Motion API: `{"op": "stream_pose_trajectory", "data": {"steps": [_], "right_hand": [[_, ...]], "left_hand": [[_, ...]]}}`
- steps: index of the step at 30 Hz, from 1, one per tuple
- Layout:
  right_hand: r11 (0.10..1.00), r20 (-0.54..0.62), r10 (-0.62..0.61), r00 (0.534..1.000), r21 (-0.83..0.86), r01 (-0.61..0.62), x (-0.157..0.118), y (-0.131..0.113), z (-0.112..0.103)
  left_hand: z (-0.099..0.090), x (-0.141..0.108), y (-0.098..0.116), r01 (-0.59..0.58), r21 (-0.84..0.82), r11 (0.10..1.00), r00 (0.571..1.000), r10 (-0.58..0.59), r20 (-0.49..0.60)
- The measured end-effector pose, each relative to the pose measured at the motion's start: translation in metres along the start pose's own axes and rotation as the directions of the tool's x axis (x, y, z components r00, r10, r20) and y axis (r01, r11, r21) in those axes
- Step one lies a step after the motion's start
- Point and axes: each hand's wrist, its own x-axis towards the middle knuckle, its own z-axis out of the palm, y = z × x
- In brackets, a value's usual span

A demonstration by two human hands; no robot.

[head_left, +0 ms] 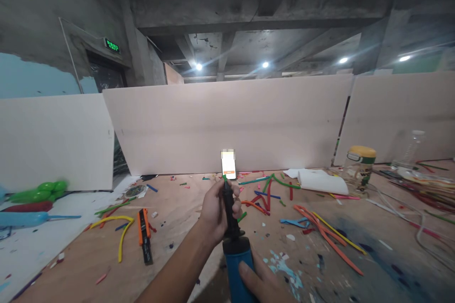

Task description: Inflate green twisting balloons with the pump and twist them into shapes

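Observation:
A hand pump with a black nozzle end and a blue barrel points away from me at the bottom centre. My left hand is wrapped round the black part near its tip, where a small piece of green balloon shows. Lower down, my right hand grips the blue barrel, partly cut off by the frame's bottom edge. Just beyond the pump's tip, a phone with a lit screen leans upright against the pale board.
Uninflated balloons in several colours lie scattered over the stained table. An orange and black tool is at left, beyond it inflated balloons. At right stand a yellow-lidded jar and a clear bottle, near rolled white paper.

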Motion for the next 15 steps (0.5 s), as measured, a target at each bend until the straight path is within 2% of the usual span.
{"op": "stream_pose_trajectory", "data": {"steps": [3,8,12,15], "right_hand": [[0.999,0.006,0.028,1.0,0.042,-0.029,-0.001,-0.001,0.001],[0.971,0.046,0.111,0.993,0.209,-0.118,-0.004,0.0,0.011],[0.953,0.011,0.113,0.994,0.282,-0.111,-0.005,-0.004,0.018],[0.931,-0.029,0.184,0.982,0.326,-0.165,-0.005,-0.008,0.024]], "left_hand": [[-0.003,0.001,-0.001,-0.004,-0.04,0.999,1.0,0.005,0.016],[-0.006,0.003,-0.005,-0.034,-0.058,0.998,0.999,0.036,0.033],[-0.006,0.007,-0.013,-0.077,-0.027,0.997,0.996,0.076,-0.041],[-0.009,0.019,-0.014,-0.052,-0.053,0.997,0.988,0.044,-0.148]]}}
